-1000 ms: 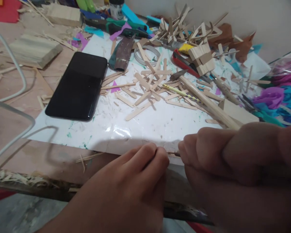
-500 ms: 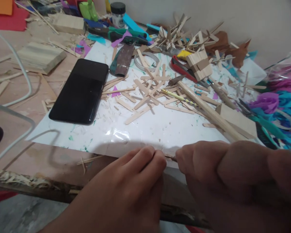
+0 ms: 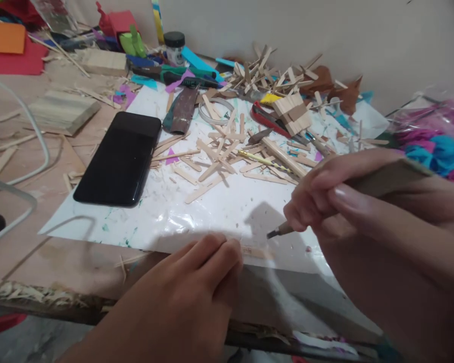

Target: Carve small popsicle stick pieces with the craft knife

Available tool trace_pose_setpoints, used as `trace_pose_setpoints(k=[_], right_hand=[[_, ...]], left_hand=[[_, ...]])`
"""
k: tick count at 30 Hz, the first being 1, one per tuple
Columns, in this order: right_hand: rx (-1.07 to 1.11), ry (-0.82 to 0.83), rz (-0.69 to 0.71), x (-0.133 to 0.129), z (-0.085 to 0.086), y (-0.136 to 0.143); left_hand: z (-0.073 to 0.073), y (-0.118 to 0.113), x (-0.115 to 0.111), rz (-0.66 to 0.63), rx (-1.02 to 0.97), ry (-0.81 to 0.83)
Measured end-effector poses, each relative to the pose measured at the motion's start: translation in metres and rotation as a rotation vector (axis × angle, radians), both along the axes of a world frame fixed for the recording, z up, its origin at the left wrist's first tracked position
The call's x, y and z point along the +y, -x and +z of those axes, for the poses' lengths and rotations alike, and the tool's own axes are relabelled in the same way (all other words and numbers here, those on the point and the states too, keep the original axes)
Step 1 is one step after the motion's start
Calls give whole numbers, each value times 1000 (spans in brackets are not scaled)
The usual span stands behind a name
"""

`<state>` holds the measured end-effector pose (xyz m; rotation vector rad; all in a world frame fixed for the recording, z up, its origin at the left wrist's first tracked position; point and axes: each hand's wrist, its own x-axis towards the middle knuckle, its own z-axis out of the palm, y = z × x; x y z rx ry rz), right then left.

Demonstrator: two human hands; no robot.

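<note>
My left hand [image 3: 200, 275] is closed at the front edge of the white sheet [image 3: 227, 206], its fingers pressed down on a wooden craft stick [image 3: 256, 252]. The stick's right end sticks out past the fingertips, with small marks on it; the rest is hidden under the hand. To the right, my right hand [image 3: 348, 196] grips a slim carving tool [image 3: 395, 176] with a brownish handle. Its dark tip points down and left, just above the stick's exposed end and apart from it.
A black phone [image 3: 119, 159] lies on the sheet's left side. Loose craft sticks [image 3: 219, 151], a yellow pencil [image 3: 263, 160], a red cutter [image 3: 268, 120] and a notched wood block [image 3: 293, 111] lie behind the hands. A white cable [image 3: 41, 136] curves along the left. Wood shavings line the table's front edge.
My right hand has lifted up and back from beside the left hand, turning so the tool and its tip show. The stick's end is now uncovered. The camera view has shifted slightly.
</note>
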<state>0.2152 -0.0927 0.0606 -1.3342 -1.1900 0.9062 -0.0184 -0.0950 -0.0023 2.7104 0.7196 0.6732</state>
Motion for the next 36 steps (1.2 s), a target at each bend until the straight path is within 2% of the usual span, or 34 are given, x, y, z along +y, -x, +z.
trace_pose_setpoints(k=[3,5,7,10,12,17,22,27,31,36], right_hand=[[41,55,8,1,-3,5],[-9,83,45,-2,-9,2],[-153,94,109,-3,-14,-3],[-435,54,258,-2,-17,-9],[-544,69,336,-2,-17,-14],[-602,76,292,-15,-24,-22],[-690,-12,389,-23,-29,-22],[-823,-6,517,-26,-32,-25],[-899,-95,508,-27,-37,-27],[-844,-133,550,-23,-38,-20]], left_hand=[[0,1,2,26,16,-23],[-1,1,4,13,21,-45],[-1,2,7,-21,-6,-56],[2,2,13,-35,12,7],[4,1,16,-46,23,38],[1,2,18,-26,-3,33],[-6,-1,18,-15,-69,12],[-4,-7,12,41,-69,2],[-4,-7,6,99,-28,3],[-13,-6,14,12,-128,-8]])
